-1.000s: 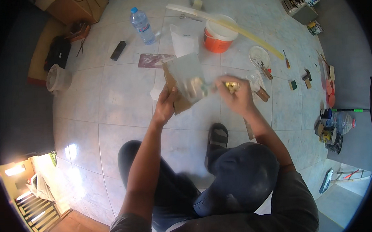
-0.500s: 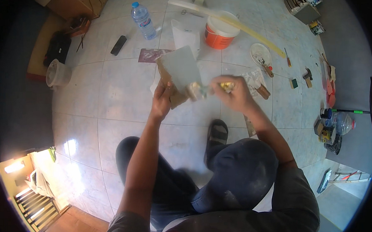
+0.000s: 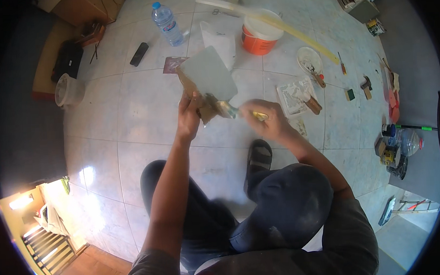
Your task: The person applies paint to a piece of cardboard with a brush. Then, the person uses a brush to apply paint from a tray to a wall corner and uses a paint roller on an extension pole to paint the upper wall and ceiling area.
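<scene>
The panel, pale grey over most of its face with a bare brown strip along its left and near edges, is lying raised above the floor, forward of the left hand and ahead and to the left of the right hand. Its long axis is running from far left toward near right, so the near end is slanting down between the two hands. The left hand is the nearer one, clamping the brown edge with the thumb over the upper face and the other fingers passing beneath.

The right hand is closing around the yellow handle of a brush, whose head is pointing left, back toward the left hand, and is overlapping the panel's near brown part. The bristles are blurring there, so whether they are pressing on the surface or hovering just over it is hard to tell. The two hands are staying apart, with the brush head and the near corner filling the gap.

The left forearm is reaching almost straight forward, while the right forearm is angling inward past the right knee, its knuckles facing up. Beyond the right hand an orange-and-white bucket is standing; to its right a smeared white tray is resting on the floor.
</scene>
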{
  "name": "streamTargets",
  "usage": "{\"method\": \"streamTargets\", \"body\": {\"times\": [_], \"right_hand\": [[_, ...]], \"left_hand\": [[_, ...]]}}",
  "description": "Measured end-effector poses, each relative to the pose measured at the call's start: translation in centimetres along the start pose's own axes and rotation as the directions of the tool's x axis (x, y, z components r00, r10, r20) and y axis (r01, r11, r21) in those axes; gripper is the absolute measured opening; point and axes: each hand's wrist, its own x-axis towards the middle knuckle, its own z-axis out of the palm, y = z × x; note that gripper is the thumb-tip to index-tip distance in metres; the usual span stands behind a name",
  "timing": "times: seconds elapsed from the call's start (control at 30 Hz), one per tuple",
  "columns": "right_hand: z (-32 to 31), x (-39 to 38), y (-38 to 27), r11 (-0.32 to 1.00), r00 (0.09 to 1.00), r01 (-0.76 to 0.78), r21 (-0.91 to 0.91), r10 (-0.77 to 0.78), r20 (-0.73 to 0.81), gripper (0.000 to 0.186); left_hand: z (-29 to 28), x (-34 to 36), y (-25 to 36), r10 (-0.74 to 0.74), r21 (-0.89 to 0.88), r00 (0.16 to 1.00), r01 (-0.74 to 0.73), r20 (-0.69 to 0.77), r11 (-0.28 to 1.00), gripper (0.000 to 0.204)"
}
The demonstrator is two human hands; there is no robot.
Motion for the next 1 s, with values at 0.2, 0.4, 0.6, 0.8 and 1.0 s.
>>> {"method": "streamTargets", "body": {"times": [0.2,0.4,0.6,0.8,1.0], "right_hand": [[-3.1,2.1,-1.1,0.988,0.988,-0.151,0.023,0.151,-0.036,0.012],[-3.8,0.2,5.5,0.973,0.958,-0.228,0.047,0.232,-0.168,0.013],[-4.9,1.1,2.3,0.986,0.961,-0.163,0.041,0.168,-0.221,0.015],[-3.1,-0.8,4.6,0.989,0.988,-0.126,-0.076,0.118,-0.098,0.013],[-6.0,1.5,4.4,0.980,0.927,-0.126,-0.155,0.061,-0.370,0.014]], "left_hand": [[-0.2,0.3,-0.4,0.043,-0.049,0.999,-0.044,-0.024,0.998,0.046],[0.4,0.9,1.2,-0.024,-0.115,1.000,0.021,-0.020,0.993,0.047],[-1.4,0.9,-0.1,0.150,0.106,0.989,-0.150,0.004,0.983,0.049],[0.3,0.2,1.6,0.029,-0.114,0.999,-0.033,-0.041,0.993,0.049],[-0.2,0.0,1.1,0.166,0.126,0.985,-0.170,0.044,0.977,0.049]]}}
